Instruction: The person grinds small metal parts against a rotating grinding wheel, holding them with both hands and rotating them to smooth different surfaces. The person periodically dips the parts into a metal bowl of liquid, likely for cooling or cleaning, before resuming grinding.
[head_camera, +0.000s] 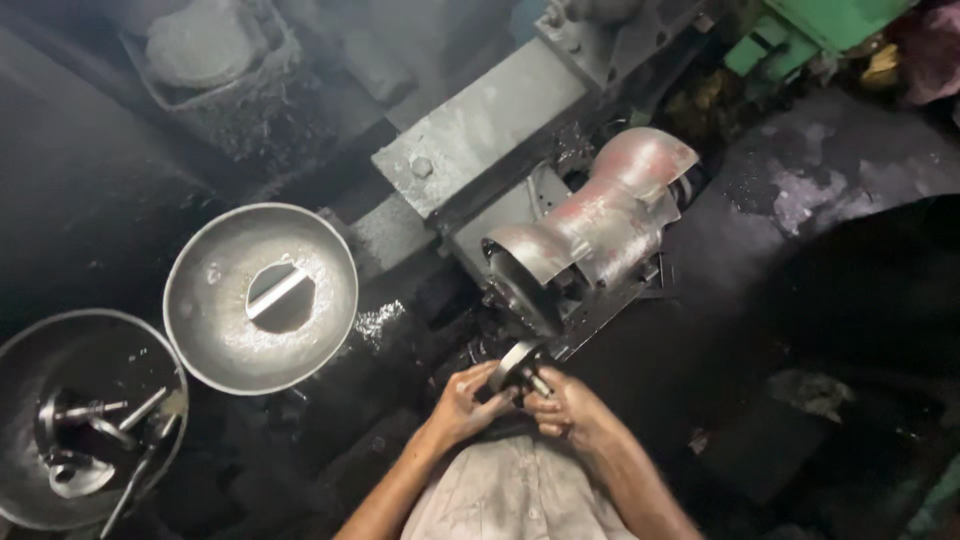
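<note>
Left hand (462, 405) and right hand (562, 408) both pinch a small round grey metal disc (516, 365) just below the grey machine's curved guard (600, 225); disc not yet mounted.

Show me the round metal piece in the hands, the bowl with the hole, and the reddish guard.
round metal piece (515, 363), head view, its flat face
bowl with the hole (215, 290), head view, left inner wall
reddish guard (610, 215), head view, curved top

Two metal bowls (260, 297) (85, 418) on the left, one grey machine (560, 200), one round metal part (515, 365), two hands (465, 405) (570, 408), several small tools in the far-left bowl.
</note>
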